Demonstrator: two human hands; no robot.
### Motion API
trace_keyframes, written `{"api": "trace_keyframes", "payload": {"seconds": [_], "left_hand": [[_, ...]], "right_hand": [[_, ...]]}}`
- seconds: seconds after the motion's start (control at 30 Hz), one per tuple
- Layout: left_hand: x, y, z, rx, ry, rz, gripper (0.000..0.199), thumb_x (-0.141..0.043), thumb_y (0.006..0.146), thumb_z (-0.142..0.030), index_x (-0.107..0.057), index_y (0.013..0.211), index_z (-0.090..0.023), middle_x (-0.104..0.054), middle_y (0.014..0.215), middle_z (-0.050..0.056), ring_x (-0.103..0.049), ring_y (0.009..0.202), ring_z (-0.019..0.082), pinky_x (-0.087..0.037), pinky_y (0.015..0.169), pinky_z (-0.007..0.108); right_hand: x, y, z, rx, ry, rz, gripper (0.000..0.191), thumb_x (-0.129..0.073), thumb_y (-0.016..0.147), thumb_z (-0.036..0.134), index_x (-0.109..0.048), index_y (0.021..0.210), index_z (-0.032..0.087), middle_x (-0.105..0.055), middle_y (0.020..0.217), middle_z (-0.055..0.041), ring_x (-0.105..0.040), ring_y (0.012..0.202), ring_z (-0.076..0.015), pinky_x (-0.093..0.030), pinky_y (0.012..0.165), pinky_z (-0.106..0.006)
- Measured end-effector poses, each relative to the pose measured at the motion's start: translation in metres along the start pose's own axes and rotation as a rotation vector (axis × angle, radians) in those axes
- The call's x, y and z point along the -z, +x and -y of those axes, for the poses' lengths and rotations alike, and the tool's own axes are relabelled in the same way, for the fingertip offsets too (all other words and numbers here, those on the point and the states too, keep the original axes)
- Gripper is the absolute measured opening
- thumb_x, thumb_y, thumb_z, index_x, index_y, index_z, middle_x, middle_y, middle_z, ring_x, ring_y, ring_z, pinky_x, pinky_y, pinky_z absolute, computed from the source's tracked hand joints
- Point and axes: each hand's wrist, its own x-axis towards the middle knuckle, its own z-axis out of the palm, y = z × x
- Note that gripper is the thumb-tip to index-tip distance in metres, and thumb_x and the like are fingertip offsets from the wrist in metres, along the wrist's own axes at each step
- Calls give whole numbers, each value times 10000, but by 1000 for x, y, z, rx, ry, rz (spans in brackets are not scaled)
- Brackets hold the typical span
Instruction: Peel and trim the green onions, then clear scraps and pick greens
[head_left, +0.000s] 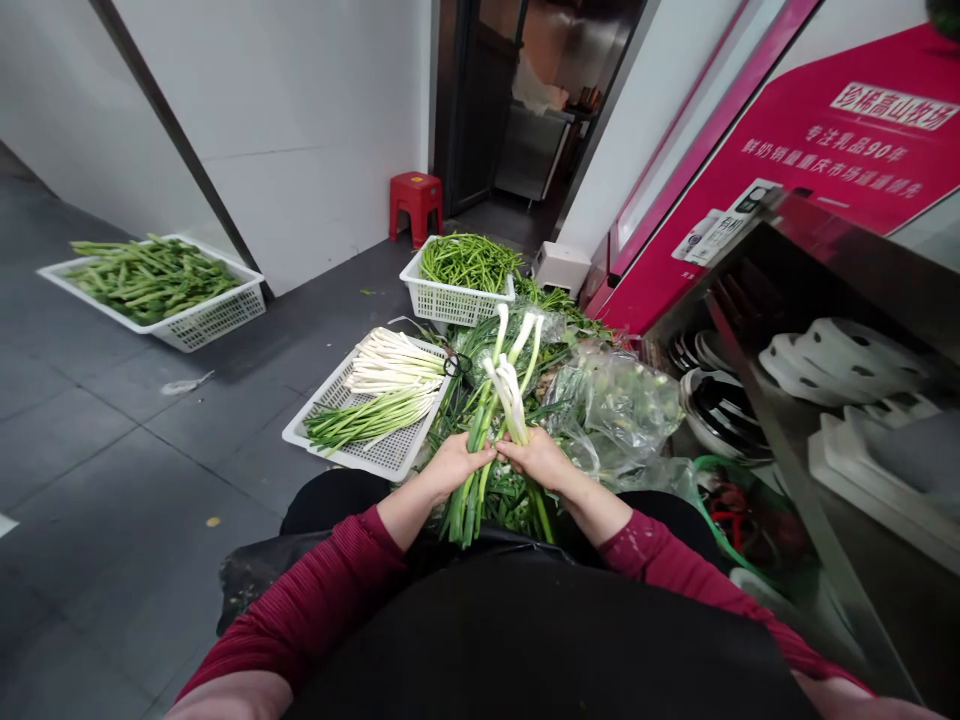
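Note:
Both my hands hold green onions, white ends up, above a heap of greens. My left hand [455, 464] is closed round several green stalks [472, 500] whose leaves hang down in front of my apron. Closed on another few green onions [511, 395], my right hand [541, 458] sits close beside the left, the fingertips nearly meeting. Left of them, a shallow white basket [386, 452] lies on the floor with sorted green onions [375, 415] and a pile of white stalks [394, 362]. Under my hands, loose greens [510, 500] spread between my knees.
Clear plastic bags [626, 400] of greens lie to the right. A white basket [457, 305] of thin green stalks and another basket [214, 325] of thicker stalks stand farther off. A red stool [415, 205] is by the doorway. Metal shelving [810, 480] with dishes rises at right.

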Motion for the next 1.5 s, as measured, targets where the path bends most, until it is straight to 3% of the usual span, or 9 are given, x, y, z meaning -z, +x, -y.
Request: {"api": "trace_keyframes", "payload": {"seconds": [0.13, 0.4, 0.7, 0.8, 0.97, 1.1, 1.23, 1.4, 1.5], "left_hand": [[2, 1, 2, 52, 22, 38, 149, -673, 655, -258, -592, 677, -135, -557, 586, -18, -474, 537, 103, -359, 541, 220], [2, -3, -2, 285, -135, 186, 217, -668, 653, -281, -522, 743, -148, -565, 542, 5, -519, 420, 134, -370, 429, 244], [5, -3, -8, 362, -208, 264, 282, -644, 666, -284, -403, 780, -192, -478, 498, -59, -415, 363, 67, -248, 361, 167], [11, -11, -13, 381, -219, 273, 291, -641, 668, -282, -385, 773, -195, -465, 496, -66, -377, 353, 50, -225, 360, 159], [26, -26, -20, 387, -244, 315, 315, -666, 657, -310, -399, 770, -187, -458, 502, -71, -366, 355, 42, -218, 366, 164], [35, -26, -18, 417, -247, 358, 302, -686, 645, -324, -451, 757, -171, -471, 506, -64, -377, 350, 45, -203, 351, 169], [39, -23, -15, 366, -243, 308, 282, -699, 622, -315, -529, 758, -135, -492, 479, -44, -407, 339, 63, -227, 347, 185], [38, -19, -10, 303, -254, 230, 291, -718, 580, -281, -552, 756, -119, -547, 479, -17, -435, 331, 75, -274, 360, 196], [34, -15, -6, 288, -202, 203, 287, -731, 572, -268, -545, 740, -127, -542, 454, -25, -432, 325, 80, -287, 358, 201]], "right_hand": [[12, 1, 7, 45, -253, 160, 223, -574, 704, 338, -594, 573, 159, -466, 411, 46, -395, 404, -88, -305, 450, -215], [23, 2, 0, 168, -411, 218, 195, -518, 697, 283, -496, 542, 166, -433, 498, 53, -362, 473, -70, -297, 491, -194], [26, 10, -5, 272, -562, 166, 173, -512, 699, 252, -525, 552, 160, -479, 527, 32, -421, 499, -82, -315, 510, -194], [48, 25, -15, 157, -618, -22, 120, -524, 689, 212, -608, 626, 154, -578, 598, -2, -507, 552, -107, -355, 533, -197], [128, 56, -29, -160, -635, -506, 223, -534, 743, 289, -663, 758, 108, -600, 573, -52, -543, 528, -135, -369, 497, -215], [161, 80, -33, -262, -615, -589, 251, -544, 761, 310, -660, 742, 88, -568, 504, -49, -517, 459, -128, -368, 475, -227], [141, 88, -37, -270, -654, -460, 335, -672, 667, 432, -662, 658, 97, -575, 504, -70, -539, 491, -159, -384, 491, -252], [92, 53, -22, 41, -586, -606, 355, -617, 721, 456, -687, 836, 127, -649, 718, -88, -593, 676, -191, -429, 608, -273], [61, 31, 3, 364, -563, -192, 267, -605, 750, 401, -687, 833, 160, -644, 818, -54, -583, 709, -148, -436, 653, -243]]}}
